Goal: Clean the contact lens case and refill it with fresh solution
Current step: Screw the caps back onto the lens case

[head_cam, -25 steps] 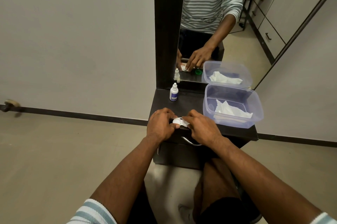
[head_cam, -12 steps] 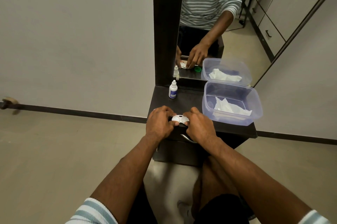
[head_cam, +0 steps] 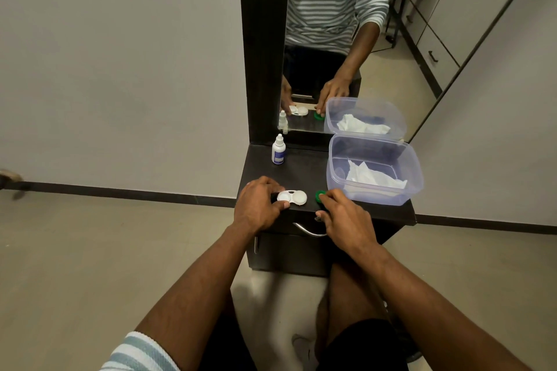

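A white contact lens case [head_cam: 293, 197] lies on the dark dresser top [head_cam: 304, 171] near its front edge. My left hand [head_cam: 259, 204] grips the case's left end, thumb under its left well. The right well has no cap on it. My right hand [head_cam: 343, 215] sits just right of the case, its fingertips on a green cap [head_cam: 319, 196] resting on the dresser top. A small white solution bottle [head_cam: 278, 151] with a blue label stands upright at the back, by the mirror frame.
A clear plastic box [head_cam: 373, 171] holding white tissue stands on the right side of the dresser. A tall mirror [head_cam: 331, 38] rises behind and reflects the scene. A metal drawer handle [head_cam: 307, 230] curves below the front edge. Tiled floor lies to the left.
My right hand has left the case and moved right, carrying the green cap to the dresser top. The case's right well is now uncovered. My left hand stays on the case.
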